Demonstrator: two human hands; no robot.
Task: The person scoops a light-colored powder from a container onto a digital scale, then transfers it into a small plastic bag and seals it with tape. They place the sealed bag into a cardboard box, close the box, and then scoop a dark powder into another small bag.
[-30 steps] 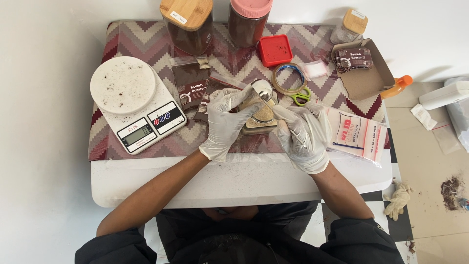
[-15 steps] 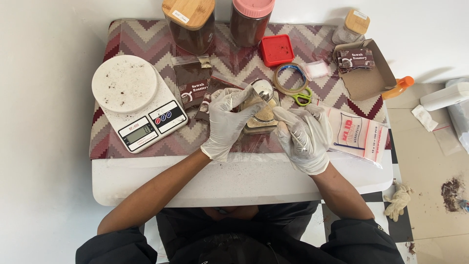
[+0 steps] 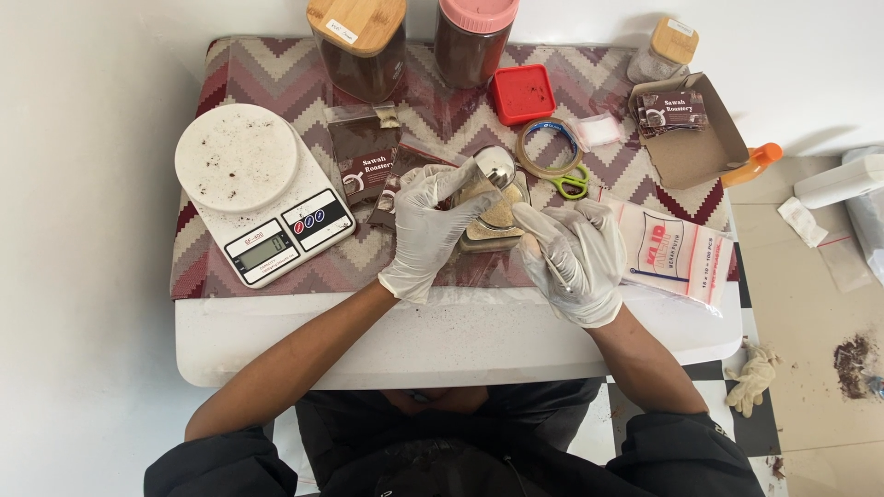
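My left hand (image 3: pixel 425 228), in a white glove, grips a shiny metal scoop (image 3: pixel 495 166) and holds it just above a small clear container of tan powder (image 3: pixel 499 217) at the middle of the table. My right hand (image 3: pixel 575 260), also gloved, is closed on the right side of that container and steadies it. Two dark brown pouches (image 3: pixel 365 162) lie just left of the container, partly under my left hand. The container's base is hidden by my fingers.
A white digital scale (image 3: pixel 250 189) sits at the left on the zigzag cloth (image 3: pixel 276 69). Two tall jars of brown grounds (image 3: pixel 361 46) stand at the back. A red box (image 3: pixel 521 94), tape roll (image 3: pixel 545 147), green scissors (image 3: pixel 573 182), cardboard box (image 3: pixel 695 138) and zip-bag pack (image 3: pixel 670 250) lie to the right.
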